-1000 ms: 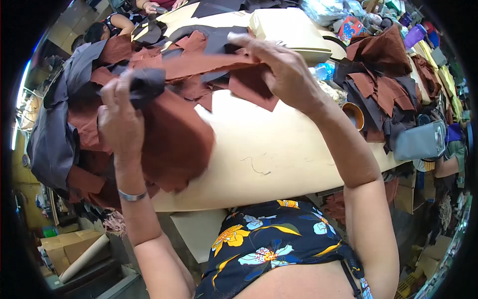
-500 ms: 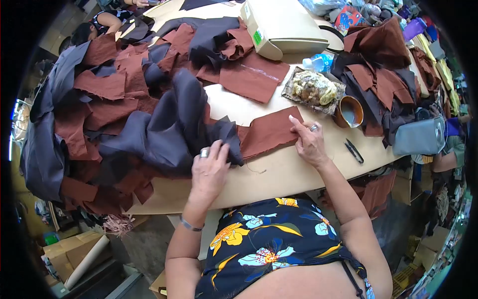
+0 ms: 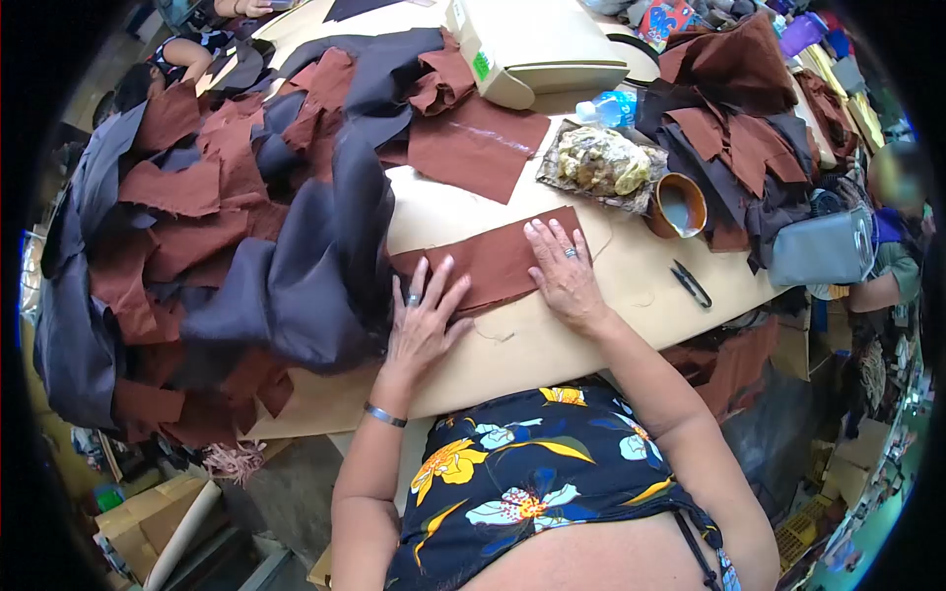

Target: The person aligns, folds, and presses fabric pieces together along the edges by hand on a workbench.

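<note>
Two bare hands press a strip of reddish-brown cloth (image 3: 493, 258) against a pale worktop (image 3: 639, 330), in what looks like the smoothing and squaring of one piece. The cloth lies to the left of a brown bowl (image 3: 701, 200) and nearer the wearer, its right end closest to the bowl.

The left hand (image 3: 424, 330), a ring on one finger, rests over the cloth's left part, farther from the bowl, its fingers spread apart and clamped on nothing. Beside it, on the side away from the bowl, dark fabric (image 3: 315, 286) bunches in deep folds and meets the strip's left end; whether the two are joined cannot be told. The right hand (image 3: 572, 291), also ringed, lies palm down toward the cloth's bowl-side end, fingers slightly apart and pinching nothing. The cloth is beneath the fingertips of both hands, its middle bare between them.

The next move appears to call for light, even pressure outward, with the edges kept straight and the heavy folds kept from dragging the strip askew. Black snips (image 3: 693, 285) lie on the wearer's side of the bowl, untouched.
</note>
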A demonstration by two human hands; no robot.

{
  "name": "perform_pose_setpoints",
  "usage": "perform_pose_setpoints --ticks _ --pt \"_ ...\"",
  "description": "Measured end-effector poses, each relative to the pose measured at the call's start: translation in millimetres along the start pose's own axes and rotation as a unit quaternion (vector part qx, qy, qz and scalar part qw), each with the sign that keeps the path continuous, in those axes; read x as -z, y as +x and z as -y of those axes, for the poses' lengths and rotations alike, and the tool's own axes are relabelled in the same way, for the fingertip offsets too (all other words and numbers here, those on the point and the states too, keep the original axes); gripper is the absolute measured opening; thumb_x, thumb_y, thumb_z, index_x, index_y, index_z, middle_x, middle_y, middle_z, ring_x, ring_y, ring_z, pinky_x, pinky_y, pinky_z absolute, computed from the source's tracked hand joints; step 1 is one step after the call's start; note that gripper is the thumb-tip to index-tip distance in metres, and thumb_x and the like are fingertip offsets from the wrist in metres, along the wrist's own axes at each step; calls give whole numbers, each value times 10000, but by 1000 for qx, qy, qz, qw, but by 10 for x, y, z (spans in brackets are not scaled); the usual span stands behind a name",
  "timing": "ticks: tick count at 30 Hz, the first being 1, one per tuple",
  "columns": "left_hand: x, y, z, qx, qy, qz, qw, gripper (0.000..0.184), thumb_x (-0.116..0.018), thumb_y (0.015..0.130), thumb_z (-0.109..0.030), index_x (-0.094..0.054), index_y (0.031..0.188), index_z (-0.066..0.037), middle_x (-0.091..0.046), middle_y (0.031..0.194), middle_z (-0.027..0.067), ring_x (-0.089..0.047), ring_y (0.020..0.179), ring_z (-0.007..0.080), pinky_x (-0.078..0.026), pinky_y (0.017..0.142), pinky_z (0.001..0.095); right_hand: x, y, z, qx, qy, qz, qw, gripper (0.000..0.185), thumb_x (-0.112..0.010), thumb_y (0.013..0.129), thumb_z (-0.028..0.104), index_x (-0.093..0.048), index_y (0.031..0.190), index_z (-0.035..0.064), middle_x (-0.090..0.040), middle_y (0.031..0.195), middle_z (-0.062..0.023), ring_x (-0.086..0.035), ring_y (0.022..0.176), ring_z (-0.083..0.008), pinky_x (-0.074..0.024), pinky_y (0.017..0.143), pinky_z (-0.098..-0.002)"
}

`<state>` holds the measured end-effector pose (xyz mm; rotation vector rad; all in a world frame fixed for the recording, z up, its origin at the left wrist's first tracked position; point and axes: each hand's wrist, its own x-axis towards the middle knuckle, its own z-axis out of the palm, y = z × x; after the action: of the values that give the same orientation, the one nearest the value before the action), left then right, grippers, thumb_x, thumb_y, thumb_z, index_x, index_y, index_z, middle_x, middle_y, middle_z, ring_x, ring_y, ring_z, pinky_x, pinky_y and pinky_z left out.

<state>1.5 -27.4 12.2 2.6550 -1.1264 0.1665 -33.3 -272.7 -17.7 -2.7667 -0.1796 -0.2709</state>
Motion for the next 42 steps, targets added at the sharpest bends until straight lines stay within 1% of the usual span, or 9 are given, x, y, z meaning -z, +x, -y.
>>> perform_pose_setpoints --ticks 3,5,8,10,20,27,33,37,42 --pt "-83 -110 63 -65 -24 -48 996 429 -656 773 -203 -579 1186 -119 -509 1158 75 -457 1121 284 -340 993 493 114 8 -120 -8 102 31 994 636 -589 830 141 -307 1400 108 -372 1403 -131 -338 1306 -327 -195 1095 -488" --pt "-177 -148 102 -75 0 -38 996 383 -664 746 -135 -622 1126 -111 -506 964 43 -507 905 231 -387 926 438 515 13 -294 11 -9 -82 997 607 -615 789 116 -380 1346 57 -457 1319 -147 -371 1278 -327 -257 1060 -447" --pt "-159 -39 48 -74 36 -24 996 459 -555 734 -76 -574 1192 -98 -477 857 41 -515 766 200 -464 693 320 1174 -39 -738 -68 -84 -173 979 373 -699 701 156 -563 1034 57 -495 1258 -108 -446 1165 -307 -315 992 -445" --pt "-157 45 26 -73 62 -32 995 464 -539 739 -56 -570 1200 -98 -458 811 49 -517 724 189 -481 583 276 1360 -159 -1013 -166 -166 -73 969 462 -761 656 260 -589 1055 105 -383 1380 -102 -331 1284 -299 -277 1030 -481" --pt "-199 193 -82 -88 69 -52 992 475 -532 753 -54 -566 1213 -168 -461 819 39 -524 727 184 -512 549 283 1415 -2 -1160 -278 -224 171 918 541 -792 598 287 -612 1099 190 -189 1496 -83 -155 1389 -301 -225 1063 -561" --pt "-228 178 -104 -94 75 -45 992 460 -520 769 -81 -564 1215 -185 -466 831 35 -526 736 182 -498 618 290 1520 -235 -931 -205 -223 -8 953 419 -760 596 150 -557 958 92 -232 1470 -89 -197 1376 -307 -226 1063 -563" --pt "-217 190 -91 -101 58 -48 992 436 -518 777 -100 -575 1200 -185 -479 843 42 -526 733 189 -487 669 310 1019 -480 -470 -138 -187 -92 968 367 -562 640 -7 -639 980 108 -527 1114 -75 -483 1022 -271 -371 888 -482" --pt "-224 188 -62 -112 60 -43 991 433 -518 780 -110 -575 1203 -180 -485 851 51 -529 739 196 -488 669 313 485 -462 -139 -219 69 -37 973 490 -498 671 -42 -642 1102 141 -521 950 -99 -491 938 -284 -410 821 -407" --pt "-234 191 -45 -118 60 -47 990 427 -512 786 -117 -574 1204 -175 -488 865 54 -532 745 197 -489 672 319 262 -415 -50 -259 -78 -9 963 528 -504 712 -24 -548 1225 94 -524 954 -116 -509 941 -271 -418 773 -403"
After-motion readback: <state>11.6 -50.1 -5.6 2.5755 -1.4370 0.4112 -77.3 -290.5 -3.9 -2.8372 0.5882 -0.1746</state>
